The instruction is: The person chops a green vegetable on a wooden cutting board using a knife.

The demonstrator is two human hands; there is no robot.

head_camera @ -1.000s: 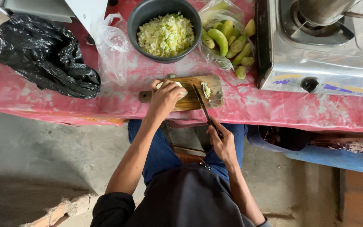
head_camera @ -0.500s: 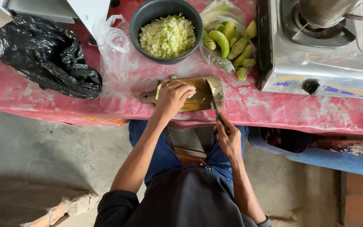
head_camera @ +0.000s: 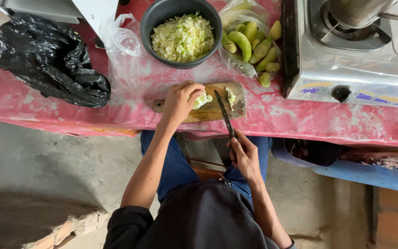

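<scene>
Left hand: the left hand is curling over a pale green vegetable piece, fingers pinning it to the wooden cutting board.
Right hand: the right hand is gripping the handle of a dark knife, blade lying across the board just beside the held piece.
Cut bits: a small heap of chopped pieces is sitting on the board, on the far side of the blade.
Board: it is resting near the front edge of the table, which is wearing a red cloth.
Behind: a dark bowl of chopped vegetable, and a clear bag of green vegetables touching it.
Sides: a black plastic bag lying far left, a steel gas stove sitting right.
</scene>
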